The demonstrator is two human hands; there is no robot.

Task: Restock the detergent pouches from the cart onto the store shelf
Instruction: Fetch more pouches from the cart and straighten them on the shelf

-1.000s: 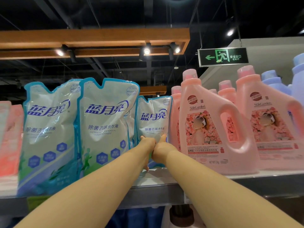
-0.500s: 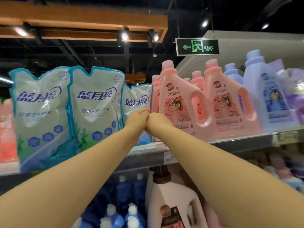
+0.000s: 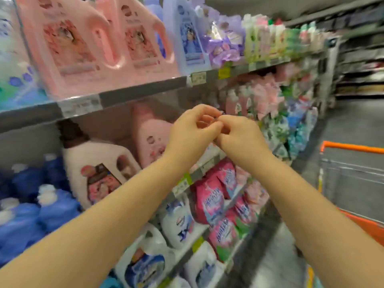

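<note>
My left hand (image 3: 192, 132) and my right hand (image 3: 239, 135) are held together in front of the shelves, fingertips touching, fingers curled and holding no pouch. A blue-and-white detergent pouch (image 3: 12, 65) shows at the far left edge on the top shelf (image 3: 135, 90). The orange cart (image 3: 353, 183) stands at the right, only its rim and wire side in view. The view is blurred.
Pink jugs (image 3: 68, 42) and a lilac jug (image 3: 189, 40) line the top shelf. Below stand a white jug (image 3: 95, 173), blue bottles (image 3: 31, 204), pink pouches (image 3: 214, 196) and white jugs (image 3: 176, 223). The grey aisle floor (image 3: 353, 121) runs to the right.
The view has swung down and to the right, away from the pouches. Both hands came back off the shelf and stayed together. The cart has come into view.
</note>
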